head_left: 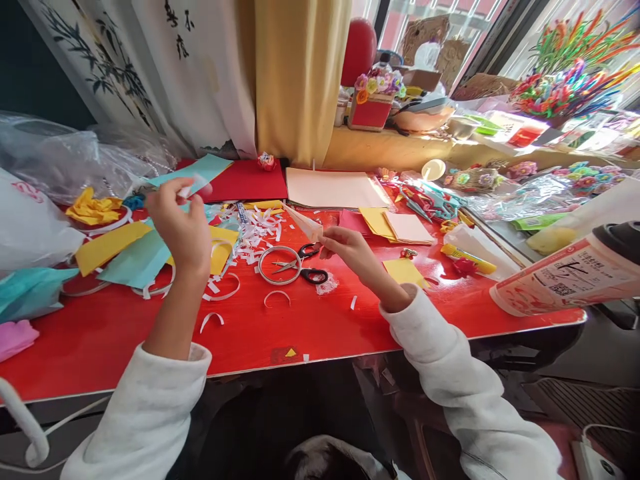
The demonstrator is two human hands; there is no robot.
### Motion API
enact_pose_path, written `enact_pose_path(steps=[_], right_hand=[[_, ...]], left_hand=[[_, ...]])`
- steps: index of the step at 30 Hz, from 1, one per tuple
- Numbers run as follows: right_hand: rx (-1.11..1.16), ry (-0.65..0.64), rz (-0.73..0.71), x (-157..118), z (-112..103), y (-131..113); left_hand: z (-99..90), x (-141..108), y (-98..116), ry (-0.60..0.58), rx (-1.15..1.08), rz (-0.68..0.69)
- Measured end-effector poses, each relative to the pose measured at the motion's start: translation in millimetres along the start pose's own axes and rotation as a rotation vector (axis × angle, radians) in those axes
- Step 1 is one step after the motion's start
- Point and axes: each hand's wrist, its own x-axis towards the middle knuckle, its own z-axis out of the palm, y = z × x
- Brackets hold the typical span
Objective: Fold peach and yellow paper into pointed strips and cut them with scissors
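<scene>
My left hand (181, 223) is raised over the left part of the table, fingers pinched on a small whitish piece (199, 184), blurred, perhaps paper. Between the thumb and fingers of my right hand (347, 252) is a pale pink folded paper (304, 223), its narrow tip pointing up and left. Just below that paper lie black-handled scissors (316, 275), their blades inside a clear ring (260, 265) that looks like a tape roll. White paper shreds (257, 233) are heaped between my hands. Under my left hand are light blue (137, 260) and yellow sheets (113, 247).
Pale pink sheets (335, 188) and a red sheet (250, 181) lie at the back of the red table (320, 327). Small coloured squares (410, 228) and a yellow glue tube (467, 259) are to the right. A tilted drink cup (565, 277) stands at the right edge.
</scene>
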Motion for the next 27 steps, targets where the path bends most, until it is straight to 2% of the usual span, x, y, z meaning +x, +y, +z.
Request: enact_pose_path(steps=[1,3,5,7,8,10,14,18,20,24,27], right_hand=[[0.035,-0.006,-0.007,0,1,0],[0.104,-0.023,-0.016,0,2,0],[0.157,-0.038,-0.017,0,4,0],[0.18,-0.041,-0.019,-1,5,0],[0.179,-0.042,-0.022,-1,5,-1],[0.176,-0.05,-0.029,-3,6,-4],[0.248,-0.145,0.002,-7,8,-12],[0.322,-0.181,0.045,-7,10,-11],[0.331,-0.158,0.061,-6,11,-8],[0.365,-0.12,0.072,-5,11,-3],[0.4,-0.09,0.073,-5,11,-2]], left_hand=[[2.7,-2,8,0.042,0.042,-0.108],[9.6,-8,31,-0.001,0.048,-0.218],[15.1,-16,59,-0.201,-0.174,-0.232],[17.0,-23,83,-0.571,-0.548,-0.347],[16.8,-26,92,-0.692,-0.695,-0.419],[15.1,-31,102,-0.752,-0.825,-0.503],[12.1,-34,107,-0.715,-0.908,-0.548],[12.2,-34,106,-0.753,-0.775,-0.415],[13.0,-35,105,-0.657,-0.588,-0.274],[15.0,-40,103,-0.33,-0.272,0.073],[15.5,-42,102,-0.261,-0.209,0.22]])
